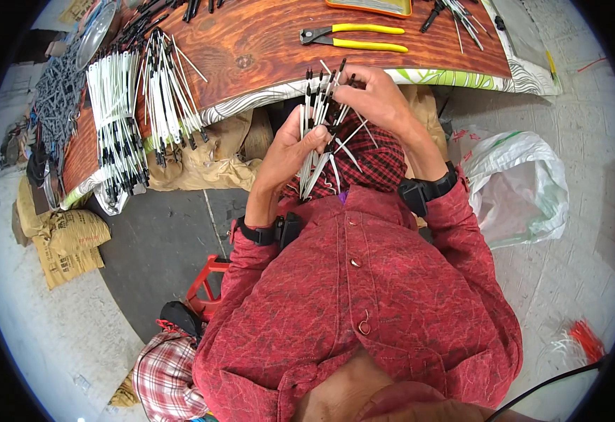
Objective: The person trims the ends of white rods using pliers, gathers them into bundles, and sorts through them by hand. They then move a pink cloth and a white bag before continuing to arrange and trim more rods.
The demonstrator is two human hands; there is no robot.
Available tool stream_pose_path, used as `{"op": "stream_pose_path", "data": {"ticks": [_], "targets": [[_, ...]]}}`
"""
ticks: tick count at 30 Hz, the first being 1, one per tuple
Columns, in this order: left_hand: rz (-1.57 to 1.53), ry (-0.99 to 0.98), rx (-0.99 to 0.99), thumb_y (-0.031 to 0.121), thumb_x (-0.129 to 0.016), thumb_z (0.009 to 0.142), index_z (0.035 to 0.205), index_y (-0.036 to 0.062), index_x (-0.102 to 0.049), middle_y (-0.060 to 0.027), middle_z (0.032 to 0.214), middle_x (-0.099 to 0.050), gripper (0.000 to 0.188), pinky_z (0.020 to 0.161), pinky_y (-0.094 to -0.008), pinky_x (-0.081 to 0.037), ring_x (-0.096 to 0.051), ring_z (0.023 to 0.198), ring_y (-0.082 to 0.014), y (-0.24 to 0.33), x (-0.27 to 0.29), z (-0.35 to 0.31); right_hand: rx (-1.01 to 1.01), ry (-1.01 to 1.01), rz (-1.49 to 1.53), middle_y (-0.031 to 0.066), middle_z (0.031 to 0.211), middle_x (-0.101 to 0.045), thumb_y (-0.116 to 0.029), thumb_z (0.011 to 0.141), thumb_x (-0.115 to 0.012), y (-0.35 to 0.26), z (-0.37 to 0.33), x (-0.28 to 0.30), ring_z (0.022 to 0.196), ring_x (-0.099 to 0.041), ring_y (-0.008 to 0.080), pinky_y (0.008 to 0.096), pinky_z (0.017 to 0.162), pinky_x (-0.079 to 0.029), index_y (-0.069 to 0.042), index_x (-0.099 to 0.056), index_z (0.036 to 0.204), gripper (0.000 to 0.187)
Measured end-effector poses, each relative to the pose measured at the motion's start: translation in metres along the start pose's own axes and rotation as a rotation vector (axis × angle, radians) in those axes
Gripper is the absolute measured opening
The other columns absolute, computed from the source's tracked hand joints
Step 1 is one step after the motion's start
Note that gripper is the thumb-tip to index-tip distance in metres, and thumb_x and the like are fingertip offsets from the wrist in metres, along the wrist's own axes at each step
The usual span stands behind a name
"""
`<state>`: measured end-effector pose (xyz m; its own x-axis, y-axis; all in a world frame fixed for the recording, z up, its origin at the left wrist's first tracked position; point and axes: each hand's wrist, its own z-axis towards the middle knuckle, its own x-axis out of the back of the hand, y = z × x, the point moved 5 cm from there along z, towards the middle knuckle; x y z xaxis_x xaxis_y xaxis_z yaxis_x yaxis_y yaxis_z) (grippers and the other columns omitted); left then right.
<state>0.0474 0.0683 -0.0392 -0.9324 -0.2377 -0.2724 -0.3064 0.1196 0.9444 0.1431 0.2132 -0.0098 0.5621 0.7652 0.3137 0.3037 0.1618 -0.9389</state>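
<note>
Over my lap, my left hand [295,149] is wrapped round a loose bundle of thin white rods with black tips [318,105]. The tips point up toward the table, and the lower ends fan out over the dark red checked cloth [385,158] on my lap. My right hand [374,97] comes in from the right with its fingers curled in at the bundle's black tips. It pinches what looks like one of these rods; the fingertips are partly hidden. Beyond my hands, cutting pliers with yellow handles [371,46] lie on the wooden table [251,60].
Two more bundles of white rods, one tied [114,105] and one loose [167,98], overhang the table's left edge. Grey metal parts [61,98] are heaped at far left. A yellow tray [371,5] sits at the back. An open white plastic bag [518,186] stands right; a red stool [205,290] stands left.
</note>
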Motion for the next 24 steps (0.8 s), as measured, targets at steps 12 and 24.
{"op": "stream_pose_path", "data": {"ticks": [12,24], "targets": [[-0.187,-0.036,0.134,0.023,-0.052,0.099,0.138,0.0089,-0.04,-0.0023,0.112,-0.055,0.043,0.088,-0.0315,-0.048,-0.057,0.099,-0.0141,0.003,0.003,-0.002,0.071,-0.081,-0.245,-0.002,0.071,-0.057,-0.023,0.081,-0.064,-0.039,0.015,0.021,0.067,-0.05,0.0067,0.0243,0.062,-0.041,-0.003,-0.064,0.08,0.021],[-0.209,-0.083,0.165,0.022,-0.051,0.1,0.136,0.0084,-0.042,-0.0032,0.115,-0.056,0.04,0.09,-0.0323,-0.048,-0.058,0.103,-0.0154,0.005,0.009,-0.006,0.189,-0.197,0.121,-0.0003,0.083,-0.063,-0.021,0.088,-0.064,-0.022,0.018,0.045,0.077,-0.055,0.008,0.0234,0.067,-0.044,-0.002,-0.065,0.091,0.02]]}}
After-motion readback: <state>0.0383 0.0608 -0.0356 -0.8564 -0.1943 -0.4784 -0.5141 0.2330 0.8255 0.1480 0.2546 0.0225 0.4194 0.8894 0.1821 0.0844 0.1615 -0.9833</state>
